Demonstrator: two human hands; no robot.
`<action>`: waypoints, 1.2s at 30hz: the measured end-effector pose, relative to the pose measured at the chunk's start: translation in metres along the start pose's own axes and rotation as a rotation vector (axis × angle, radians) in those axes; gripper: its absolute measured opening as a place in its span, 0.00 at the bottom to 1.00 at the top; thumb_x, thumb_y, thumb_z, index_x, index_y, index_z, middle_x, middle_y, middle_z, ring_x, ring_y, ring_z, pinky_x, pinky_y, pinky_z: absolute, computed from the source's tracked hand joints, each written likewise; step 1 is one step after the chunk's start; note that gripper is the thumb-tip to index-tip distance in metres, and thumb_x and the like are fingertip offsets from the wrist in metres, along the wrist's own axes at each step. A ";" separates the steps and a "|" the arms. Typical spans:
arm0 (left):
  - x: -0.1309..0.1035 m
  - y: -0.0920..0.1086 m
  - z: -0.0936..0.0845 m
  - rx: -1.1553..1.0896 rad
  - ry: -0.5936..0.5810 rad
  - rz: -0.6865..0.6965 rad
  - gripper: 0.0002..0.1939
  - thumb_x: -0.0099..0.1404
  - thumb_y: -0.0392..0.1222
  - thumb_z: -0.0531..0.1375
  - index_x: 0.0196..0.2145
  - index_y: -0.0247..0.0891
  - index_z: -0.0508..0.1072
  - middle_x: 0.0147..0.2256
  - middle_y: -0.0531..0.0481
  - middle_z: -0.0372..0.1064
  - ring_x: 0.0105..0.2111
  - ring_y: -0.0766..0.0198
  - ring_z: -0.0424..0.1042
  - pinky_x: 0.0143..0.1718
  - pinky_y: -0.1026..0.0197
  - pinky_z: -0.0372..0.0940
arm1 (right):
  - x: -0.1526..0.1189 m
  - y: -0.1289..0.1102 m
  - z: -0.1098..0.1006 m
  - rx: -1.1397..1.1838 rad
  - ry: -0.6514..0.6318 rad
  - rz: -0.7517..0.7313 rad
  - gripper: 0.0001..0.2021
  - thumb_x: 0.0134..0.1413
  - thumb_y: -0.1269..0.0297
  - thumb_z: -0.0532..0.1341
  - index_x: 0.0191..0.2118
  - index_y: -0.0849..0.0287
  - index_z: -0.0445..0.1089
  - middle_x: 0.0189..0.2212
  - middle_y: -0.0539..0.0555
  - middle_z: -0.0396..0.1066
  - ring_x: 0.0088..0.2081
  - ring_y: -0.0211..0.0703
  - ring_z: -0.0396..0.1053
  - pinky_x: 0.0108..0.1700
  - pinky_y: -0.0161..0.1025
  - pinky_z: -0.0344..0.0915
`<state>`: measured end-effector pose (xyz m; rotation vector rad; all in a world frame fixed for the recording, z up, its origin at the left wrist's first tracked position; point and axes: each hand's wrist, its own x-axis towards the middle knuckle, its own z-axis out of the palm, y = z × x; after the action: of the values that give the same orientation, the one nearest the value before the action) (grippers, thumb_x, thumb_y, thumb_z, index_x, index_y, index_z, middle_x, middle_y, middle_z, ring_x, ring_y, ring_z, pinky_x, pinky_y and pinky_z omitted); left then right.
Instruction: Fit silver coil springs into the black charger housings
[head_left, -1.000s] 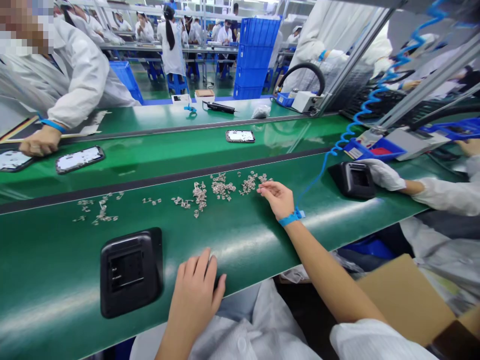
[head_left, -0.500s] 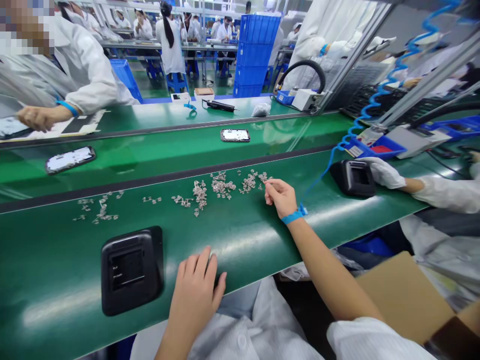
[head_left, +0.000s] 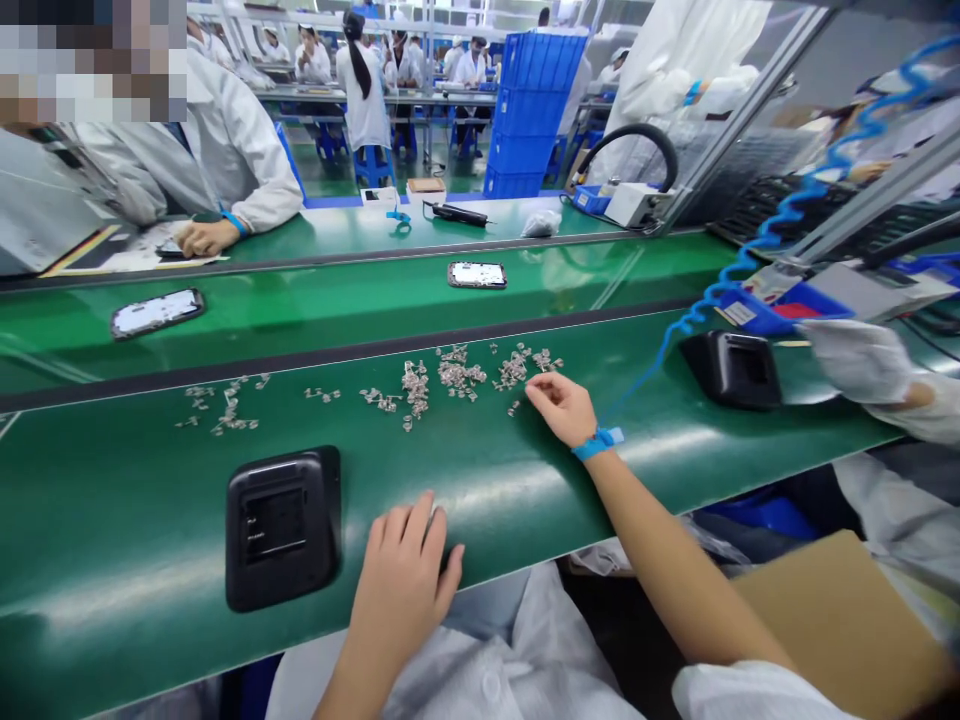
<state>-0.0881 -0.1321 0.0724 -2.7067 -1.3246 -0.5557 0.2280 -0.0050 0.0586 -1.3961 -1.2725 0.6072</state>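
Centrally, the right hand has thumb and fingertips pressed together; any pinched part cannot be discerned. Small metal parts lie beside and left of this grip. The left hand, fingers slightly spread, is palm down near a black cradle.

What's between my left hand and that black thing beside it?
Just bare green tabletop lies between your left hand and the black case; the head view shows it.
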 end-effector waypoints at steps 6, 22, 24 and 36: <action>0.000 0.002 -0.004 0.010 -0.051 -0.017 0.15 0.73 0.45 0.56 0.51 0.33 0.74 0.56 0.39 0.71 0.47 0.49 0.66 0.45 0.48 0.61 | -0.005 0.005 0.000 -0.426 -0.308 -0.361 0.09 0.61 0.58 0.61 0.34 0.55 0.77 0.32 0.56 0.73 0.35 0.47 0.71 0.40 0.44 0.67; 0.005 0.002 -0.012 -0.006 -0.122 -0.061 0.13 0.70 0.43 0.60 0.49 0.37 0.73 0.55 0.41 0.68 0.48 0.52 0.65 0.47 0.50 0.62 | -0.005 0.001 0.005 -0.503 -0.238 -0.345 0.13 0.60 0.54 0.60 0.26 0.54 0.68 0.22 0.52 0.69 0.23 0.42 0.65 0.27 0.39 0.63; 0.005 0.002 -0.011 -0.003 -0.124 -0.074 0.13 0.69 0.43 0.60 0.49 0.38 0.72 0.56 0.41 0.67 0.48 0.52 0.65 0.47 0.50 0.62 | -0.005 0.001 0.007 -0.520 -0.232 -0.361 0.12 0.60 0.56 0.59 0.27 0.54 0.68 0.23 0.53 0.69 0.25 0.44 0.67 0.29 0.40 0.64; -0.001 0.003 0.008 0.062 0.012 -0.055 0.18 0.69 0.50 0.60 0.53 0.40 0.72 0.57 0.43 0.69 0.49 0.49 0.66 0.50 0.48 0.60 | -0.010 0.023 -0.009 -0.614 -0.168 -0.441 0.10 0.67 0.62 0.55 0.37 0.52 0.73 0.37 0.57 0.75 0.38 0.51 0.75 0.39 0.46 0.72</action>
<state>-0.0842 -0.1325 0.0654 -2.6209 -1.3932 -0.5265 0.2412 -0.0138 0.0375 -1.4899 -1.9390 0.0181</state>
